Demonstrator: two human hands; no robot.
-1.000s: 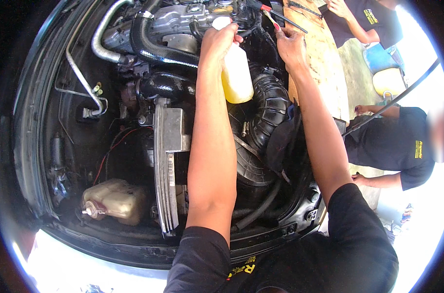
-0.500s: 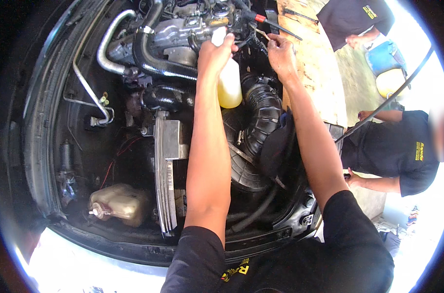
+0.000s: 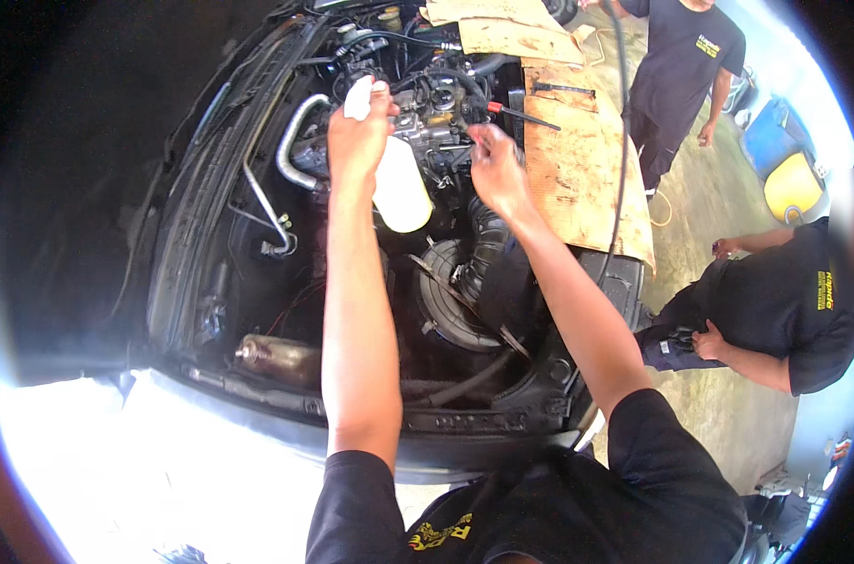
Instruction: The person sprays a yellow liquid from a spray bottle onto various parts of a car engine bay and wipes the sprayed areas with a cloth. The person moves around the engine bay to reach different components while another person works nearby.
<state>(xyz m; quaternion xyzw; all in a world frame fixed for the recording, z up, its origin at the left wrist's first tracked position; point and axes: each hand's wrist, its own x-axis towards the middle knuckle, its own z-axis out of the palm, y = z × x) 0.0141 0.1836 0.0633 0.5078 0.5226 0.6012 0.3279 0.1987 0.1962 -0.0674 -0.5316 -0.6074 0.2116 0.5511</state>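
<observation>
My left hand is wrapped round the neck of a spray bottle with a white head and a pale yellow body. The bottle tilts over the open engine bay, in front of the engine. To its right, my right hand is closed in a pinch above the engine's edge. Motion blur smears its fingertips, and a thin light stick-like thing seems to stick out of them; its kind cannot be made out. Below the hands lie a ribbed black air hose and a round air filter housing.
Stained cardboard covers the right fender, bearing a dark tool. A red-and-black rod reaches onto it. A black cable hangs beyond. Two people in black stand at the right, near a blue drum and yellow container.
The view has shifted, showing more of the bay and floor. Both my hands have moved left, the bottle still in the left one. The far person now stands with an arm lowered.
</observation>
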